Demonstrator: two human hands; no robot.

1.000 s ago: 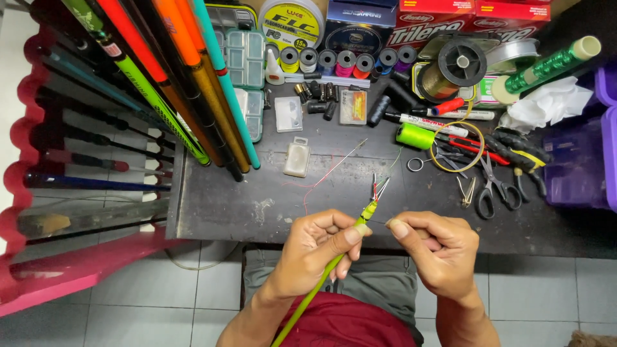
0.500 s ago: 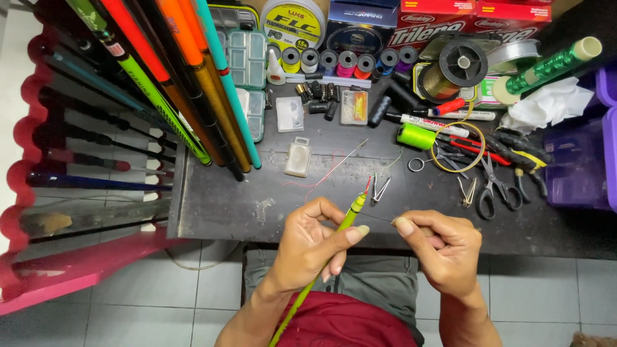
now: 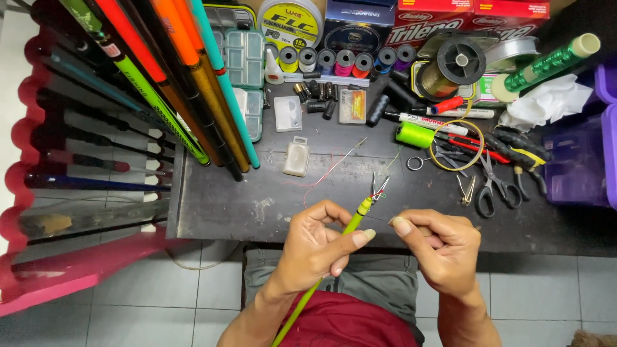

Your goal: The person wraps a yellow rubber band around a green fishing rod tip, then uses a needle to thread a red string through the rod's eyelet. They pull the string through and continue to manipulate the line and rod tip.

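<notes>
The left hand (image 3: 318, 247) is clenched around a thin green rod (image 3: 324, 273), thumb lying along the shaft and fingers curled beneath it, so the rod runs from the lap up past the knuckles to a metal guide (image 3: 378, 187) at its tip, just beyond the fingertips and over the dark table (image 3: 225, 205). The right hand (image 3: 440, 250) sits just beside the left, level with it, its thumb and forefinger pinched together on something too fine to make out; a thin thread seems to run from that pinch toward the rod tip, though I cannot be sure. A red thread (image 3: 328, 172) lies on the table a little past the left fingers. Farther out from the right fingers lie scissors (image 3: 490, 186), a small ring (image 3: 415, 163) and a green spool (image 3: 414, 135), well apart from both hands. Beyond the left hand, off to its outer side, a bundle of coloured rods (image 3: 186, 96) leans across the table, with clear tackle boxes (image 3: 247, 71) beside it and a row of small spools (image 3: 344, 59) at the far edge.
</notes>
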